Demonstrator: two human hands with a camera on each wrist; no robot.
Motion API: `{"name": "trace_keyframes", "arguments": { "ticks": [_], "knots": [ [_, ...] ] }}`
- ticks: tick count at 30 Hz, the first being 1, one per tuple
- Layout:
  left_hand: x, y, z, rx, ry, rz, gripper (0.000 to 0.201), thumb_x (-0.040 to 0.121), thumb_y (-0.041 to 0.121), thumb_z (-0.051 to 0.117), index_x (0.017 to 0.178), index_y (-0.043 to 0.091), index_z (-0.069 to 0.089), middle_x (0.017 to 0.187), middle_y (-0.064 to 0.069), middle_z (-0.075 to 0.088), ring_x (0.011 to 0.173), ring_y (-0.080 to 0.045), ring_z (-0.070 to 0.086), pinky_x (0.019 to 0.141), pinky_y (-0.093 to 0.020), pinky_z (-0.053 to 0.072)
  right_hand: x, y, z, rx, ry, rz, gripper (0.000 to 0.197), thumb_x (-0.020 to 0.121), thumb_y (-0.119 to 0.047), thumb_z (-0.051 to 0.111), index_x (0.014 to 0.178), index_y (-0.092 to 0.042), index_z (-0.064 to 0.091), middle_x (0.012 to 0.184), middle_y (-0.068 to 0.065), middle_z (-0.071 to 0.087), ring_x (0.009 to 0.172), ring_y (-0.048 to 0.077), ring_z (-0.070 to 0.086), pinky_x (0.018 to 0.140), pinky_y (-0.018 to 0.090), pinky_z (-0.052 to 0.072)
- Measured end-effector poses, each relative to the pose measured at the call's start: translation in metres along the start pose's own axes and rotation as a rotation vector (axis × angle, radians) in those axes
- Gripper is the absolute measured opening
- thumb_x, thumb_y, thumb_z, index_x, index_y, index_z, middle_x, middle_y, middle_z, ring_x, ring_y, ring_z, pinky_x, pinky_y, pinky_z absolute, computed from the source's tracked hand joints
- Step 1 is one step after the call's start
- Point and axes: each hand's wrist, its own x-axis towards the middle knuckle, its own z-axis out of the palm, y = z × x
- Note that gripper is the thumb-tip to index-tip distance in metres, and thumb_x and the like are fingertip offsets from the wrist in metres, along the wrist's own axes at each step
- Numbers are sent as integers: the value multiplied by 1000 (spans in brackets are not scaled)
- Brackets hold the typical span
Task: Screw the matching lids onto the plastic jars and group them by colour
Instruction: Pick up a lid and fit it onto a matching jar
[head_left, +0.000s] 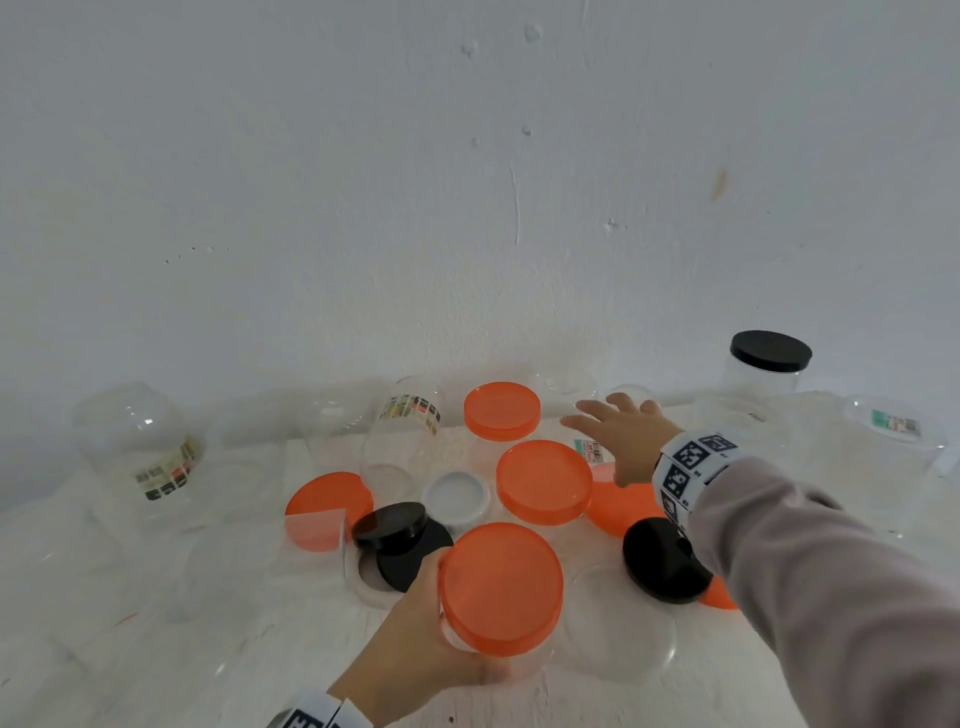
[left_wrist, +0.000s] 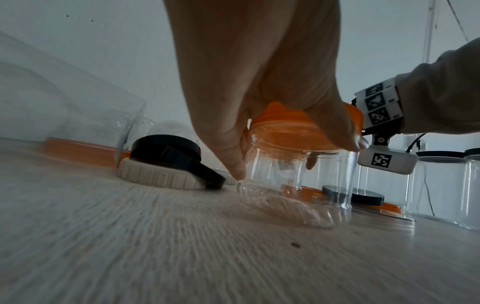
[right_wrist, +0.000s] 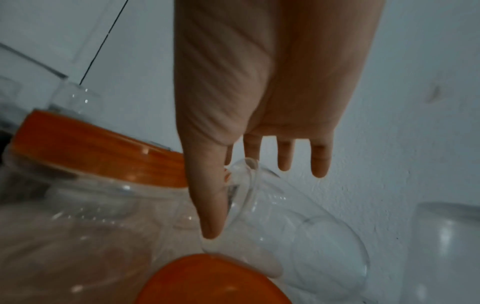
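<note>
My left hand (head_left: 415, 639) grips a clear jar (left_wrist: 298, 185) just under its orange lid (head_left: 501, 587), near the table's front; thumb and fingers wrap the neck. My right hand (head_left: 618, 436) reaches towards the back with straight, spread fingers and holds nothing. Its thumb (right_wrist: 207, 201) lies by the rim of a lidless clear jar (right_wrist: 298, 230); I cannot tell whether it touches. Two more orange-lidded jars (head_left: 501, 410) (head_left: 544, 480) stand left of that hand. Loose orange lids (head_left: 327, 509) (head_left: 618, 506), black lids (head_left: 389, 522) (head_left: 665, 558) and a white lid (head_left: 457, 496) lie between.
A black-lidded jar (head_left: 769, 358) stands at the back right against the wall. Lidless clear jars (head_left: 140, 441) (head_left: 405, 436) stand at the left and centre back, another (head_left: 618, 623) right of my left hand. A clear container (head_left: 893, 431) sits far right.
</note>
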Motion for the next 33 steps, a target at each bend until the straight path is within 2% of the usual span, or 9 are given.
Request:
{"name": "trace_keyframes", "arguments": {
  "ticks": [3,7,12,16,18,20,23,27,33],
  "knots": [
    [3,1,2,12,41,-37,115,16,74,80,113,53,24,119,31,35,109,16,44,82,-1,36,3,-1,4,-80,-5,-4,98,82,-6,67,151,-36,5,160,-4,7,143,29,13,109,48,29],
    [6,0,4,80,44,-39,118,28,68,74,126,42,15,129,28,24,115,10,37,100,-14,29,2,-3,5,-202,56,-19,88,85,-8,62,151,-31,9,155,0,17,137,27,24,103,44,35],
    [-1,9,3,50,-4,0,104,35,54,77,119,46,18,124,29,26,108,20,39,78,1,36,-10,-3,4,-219,195,60,88,81,-25,71,146,-15,13,141,6,31,123,27,41,92,36,45],
    [-3,6,5,27,38,43,98,42,41,84,122,43,26,125,25,35,105,22,44,77,0,41,-31,2,3,-21,326,141,90,76,-41,70,142,-12,17,128,5,36,107,23,46,76,27,49],
    [0,9,8,71,117,40,92,45,33,82,120,43,30,123,23,39,109,11,47,86,-8,45,-46,7,4,125,392,165,94,74,-45,69,144,-14,16,127,5,34,104,22,42,71,24,48],
    [0,11,9,133,222,59,94,49,26,82,128,39,31,131,11,42,121,-5,46,104,-30,43,-62,14,5,284,475,160,97,71,-45,70,147,-20,15,125,6,30,104,23,38,73,24,47],
    [-5,19,15,356,248,88,109,68,24,77,149,28,4,152,9,9,145,-14,10,118,-38,22,-88,22,10,526,632,157,94,68,-42,75,145,-28,23,115,2,27,103,24,36,80,29,41],
    [-4,47,39,615,250,272,101,82,35,67,142,42,-14,144,32,-20,133,8,-34,117,-26,-1,-117,31,19,823,752,235,86,68,-39,79,136,-27,27,113,-2,30,104,18,38,86,31,40],
    [23,85,97,629,88,372,79,91,37,58,150,33,6,154,25,-5,135,11,-22,115,-19,3,-151,42,37,1153,743,447,76,69,-41,79,127,-20,35,115,-4,44,100,13,48,73,19,38]
  ]
}}
